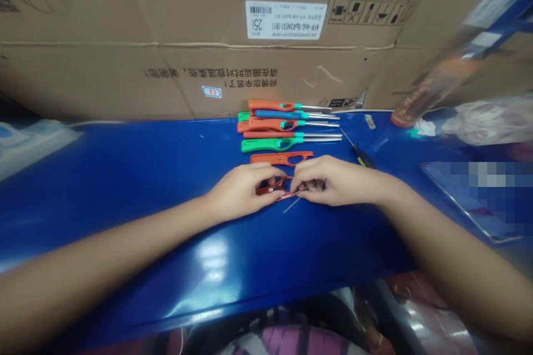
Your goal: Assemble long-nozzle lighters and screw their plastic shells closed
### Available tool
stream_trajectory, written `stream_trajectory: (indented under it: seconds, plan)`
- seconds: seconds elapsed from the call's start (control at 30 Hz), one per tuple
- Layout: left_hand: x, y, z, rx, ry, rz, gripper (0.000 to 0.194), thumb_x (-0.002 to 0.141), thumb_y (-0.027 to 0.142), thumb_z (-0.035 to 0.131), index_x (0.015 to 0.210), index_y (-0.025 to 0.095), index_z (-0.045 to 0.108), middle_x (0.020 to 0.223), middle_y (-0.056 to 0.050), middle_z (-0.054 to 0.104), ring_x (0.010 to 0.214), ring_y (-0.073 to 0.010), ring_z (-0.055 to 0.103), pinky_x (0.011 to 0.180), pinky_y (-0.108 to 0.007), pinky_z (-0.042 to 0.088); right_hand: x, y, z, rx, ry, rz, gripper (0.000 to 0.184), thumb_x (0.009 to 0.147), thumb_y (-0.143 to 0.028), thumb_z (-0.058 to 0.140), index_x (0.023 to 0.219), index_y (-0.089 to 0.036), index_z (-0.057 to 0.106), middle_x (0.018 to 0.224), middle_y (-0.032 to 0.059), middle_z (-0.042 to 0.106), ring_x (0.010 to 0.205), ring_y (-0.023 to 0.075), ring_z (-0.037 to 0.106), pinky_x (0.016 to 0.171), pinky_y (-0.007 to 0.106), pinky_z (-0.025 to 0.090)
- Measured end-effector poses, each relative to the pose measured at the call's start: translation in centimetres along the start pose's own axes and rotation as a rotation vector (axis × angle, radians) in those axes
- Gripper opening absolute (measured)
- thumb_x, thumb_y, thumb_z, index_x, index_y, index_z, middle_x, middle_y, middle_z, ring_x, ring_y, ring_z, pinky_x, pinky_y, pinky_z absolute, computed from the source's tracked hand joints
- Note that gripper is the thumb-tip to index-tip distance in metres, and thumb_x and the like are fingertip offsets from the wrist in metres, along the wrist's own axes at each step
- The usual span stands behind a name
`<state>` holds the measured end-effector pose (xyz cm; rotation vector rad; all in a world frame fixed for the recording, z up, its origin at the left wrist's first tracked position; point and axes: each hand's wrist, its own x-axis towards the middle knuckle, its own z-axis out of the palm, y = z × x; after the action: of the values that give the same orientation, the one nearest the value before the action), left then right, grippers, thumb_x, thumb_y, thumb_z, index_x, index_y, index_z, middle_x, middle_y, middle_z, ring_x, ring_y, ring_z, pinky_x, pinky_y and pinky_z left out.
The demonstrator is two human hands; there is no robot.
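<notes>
My left hand (245, 188) is closed on the left end of an orange lighter casing half (285, 185), whose inside shows some small parts. At its other end, the fingers of my right hand (322, 180) pinch together on the casing; what small piece they may hold is hidden. A thin clear tube (292, 205) sticks out below the right fingertips. Just behind my hands lies a second orange casing half (275, 159). Farther back, several long-necked gas lighters in orange, green (266, 145) and blue (272, 114) lie side by side, metal tubes pointing right.
A screwdriver (360, 156) lies behind my right wrist. A phone-like flat device (466, 199) is on the right of the blue table (175, 249). A large cardboard box (200, 16) walls off the back. Plastic-wrapped items (491, 119) and a clear tube-shaped container (428, 94) stand back right.
</notes>
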<state>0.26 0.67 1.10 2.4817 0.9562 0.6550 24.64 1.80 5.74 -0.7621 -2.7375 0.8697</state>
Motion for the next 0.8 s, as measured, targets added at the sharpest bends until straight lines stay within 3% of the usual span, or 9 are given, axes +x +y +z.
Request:
stream_trajectory:
  seconds: [0.2,0.43,0.67,0.8]
  plan:
    - [0.0,0.0,0.0,-0.015,-0.002,0.001,0.03,0.092,0.031,0.068,0.121,0.023,0.069,0.091,-0.001,0.07,0.071,-0.0119,0.06,0.069,-0.024,0.047,-1.4,0.6,-2.1,-0.037,0.158,0.118,0.018,0.085,-0.02,0.062,0.1,-0.016,0.068,0.077,-0.0001,0.063,0.062,0.0104,0.052,0.058,0.022,0.042]
    - [0.0,0.0,0.0,-0.02,0.014,0.002,0.029,0.092,0.03,0.067,0.121,0.024,0.07,0.09,0.0,0.07,0.07,-0.0113,0.06,0.069,-0.024,0.047,-1.8,1.7,-2.5,-0.052,-0.037,0.232,0.018,0.088,-0.03,0.063,0.097,-0.016,0.072,0.081,0.0016,0.067,0.065,0.0118,0.054,0.062,0.025,0.041]
    - [0.1,-0.2,-0.1,-0.054,0.017,0.015,0.031,0.091,0.031,0.069,0.12,0.022,0.072,0.097,-0.004,0.074,0.074,-0.0131,0.064,0.073,-0.026,0.051,-1.1,1.5,-2.0,-0.048,-0.06,0.302,0.01,0.086,-0.023,0.063,0.085,-0.015,0.069,0.08,0.0029,0.069,0.065,0.0123,0.056,0.062,0.025,0.04]
    - [0.2,0.0,-0.3,-0.073,-0.008,0.014,0.029,0.095,0.032,0.062,0.121,0.022,0.073,0.101,-0.006,0.074,0.082,-0.0156,0.068,0.076,-0.028,0.053,-1.4,1.1,-2.1,-0.048,-0.1,0.336,0.01,0.086,-0.024,0.065,0.085,-0.016,0.069,0.076,0.0017,0.068,0.063,0.0119,0.056,0.06,0.024,0.041]
